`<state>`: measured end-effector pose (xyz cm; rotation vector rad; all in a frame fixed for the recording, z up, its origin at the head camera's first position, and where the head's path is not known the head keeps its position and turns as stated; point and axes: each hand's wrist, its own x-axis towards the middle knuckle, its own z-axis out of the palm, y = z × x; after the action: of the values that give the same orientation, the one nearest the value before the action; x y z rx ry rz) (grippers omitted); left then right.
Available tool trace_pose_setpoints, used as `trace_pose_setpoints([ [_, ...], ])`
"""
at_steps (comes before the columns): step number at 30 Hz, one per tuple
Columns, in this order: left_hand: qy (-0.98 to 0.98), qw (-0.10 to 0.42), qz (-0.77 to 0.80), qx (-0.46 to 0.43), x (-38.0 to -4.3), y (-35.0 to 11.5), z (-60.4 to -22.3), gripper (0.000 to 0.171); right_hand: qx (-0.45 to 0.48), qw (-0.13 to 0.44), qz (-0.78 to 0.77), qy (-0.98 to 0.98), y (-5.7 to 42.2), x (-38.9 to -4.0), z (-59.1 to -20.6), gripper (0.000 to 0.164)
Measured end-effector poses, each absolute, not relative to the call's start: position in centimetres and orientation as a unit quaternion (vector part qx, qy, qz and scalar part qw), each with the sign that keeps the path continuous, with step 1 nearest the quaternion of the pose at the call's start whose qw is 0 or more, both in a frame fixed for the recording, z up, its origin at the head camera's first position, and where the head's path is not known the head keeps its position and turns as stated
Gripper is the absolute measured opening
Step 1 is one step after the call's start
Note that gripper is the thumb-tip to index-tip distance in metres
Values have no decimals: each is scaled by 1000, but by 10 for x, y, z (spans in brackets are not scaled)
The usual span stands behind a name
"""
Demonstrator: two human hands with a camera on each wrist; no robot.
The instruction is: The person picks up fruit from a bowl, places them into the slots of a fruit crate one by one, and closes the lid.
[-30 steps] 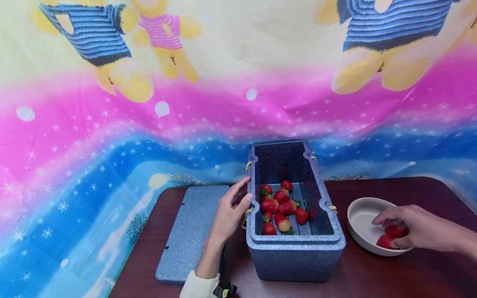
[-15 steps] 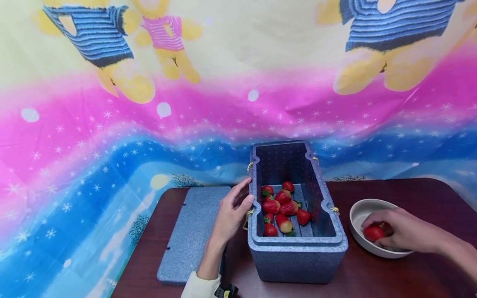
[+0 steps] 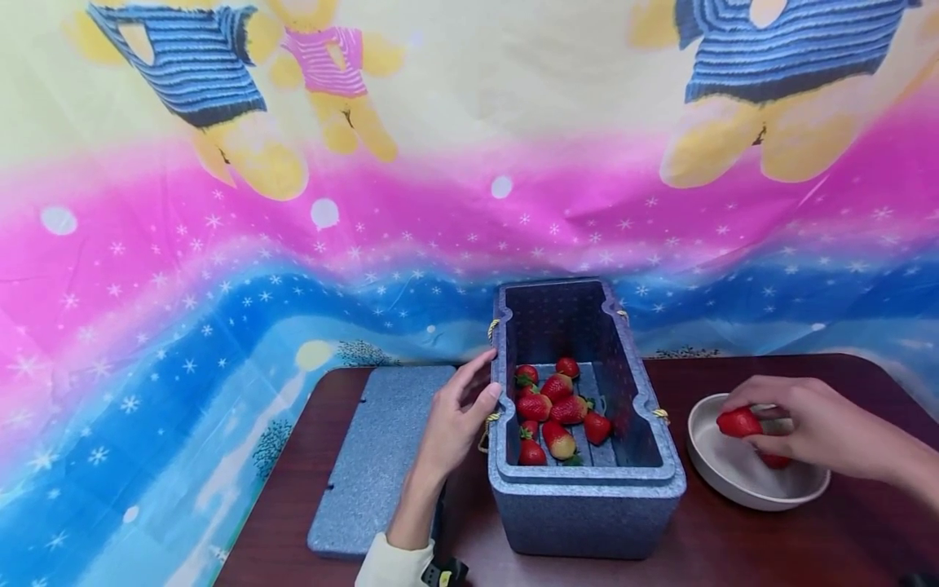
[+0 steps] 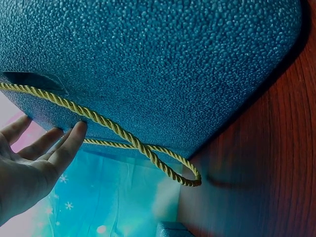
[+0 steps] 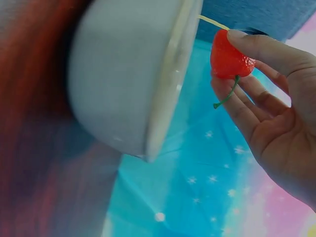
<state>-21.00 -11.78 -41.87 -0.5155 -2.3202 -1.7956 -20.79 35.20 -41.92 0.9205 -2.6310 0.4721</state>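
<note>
My right hand (image 3: 807, 425) pinches a red strawberry (image 3: 739, 422) between thumb and fingers, just over the pale bowl (image 3: 734, 489). In the right wrist view a thin green stem hangs from this strawberry (image 5: 229, 58), which is up beyond the bowl's rim. Partly behind my thumb, another strawberry (image 3: 775, 461) lies in the bowl. My left hand (image 3: 449, 428) has its fingertips at the left side of a lidless blue-grey foam box (image 3: 587, 518). In the left wrist view those extended fingers (image 4: 74, 143) reach the box wall beside a gold rope handle (image 4: 103, 120). Several strawberries (image 3: 568, 409) lie inside the box.
The flat blue-grey lid (image 3: 381, 465) lies left of the box on the dark red-brown wooden table (image 3: 734, 546). A printed cloth backdrop (image 3: 469, 204) hangs behind the table's back edge. The box stands between lid and bowl.
The right hand has closed on one strawberry in the bowl and raised it toward the rim. The left hand stays at the box; the strawberries in the box lie as before.
</note>
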Motion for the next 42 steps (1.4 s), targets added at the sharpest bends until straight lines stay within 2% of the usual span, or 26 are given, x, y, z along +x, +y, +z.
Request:
trace_pose_setpoints([
  [3, -778, 81, -599, -173, -210, -118, -419, 51, 308, 172, 148, -924, 350, -208, -407, 60],
  [14, -775, 79, -602, -172, -210, -118, -419, 51, 272, 165, 117, -941, 334, -209, -367, 58],
  [23, -774, 78, -604, -173, -210, -118, -419, 51, 363, 230, 146, -891, 309, -221, -335, 67],
  [35, -772, 81, -606, -175, -211, -118, -418, 51, 418, 218, 158, -868, 262, -245, -301, 61],
  [42, -769, 81, -609, -178, -211, -118, -419, 51, 429, 186, 185, -864, 236, -256, -293, 56],
])
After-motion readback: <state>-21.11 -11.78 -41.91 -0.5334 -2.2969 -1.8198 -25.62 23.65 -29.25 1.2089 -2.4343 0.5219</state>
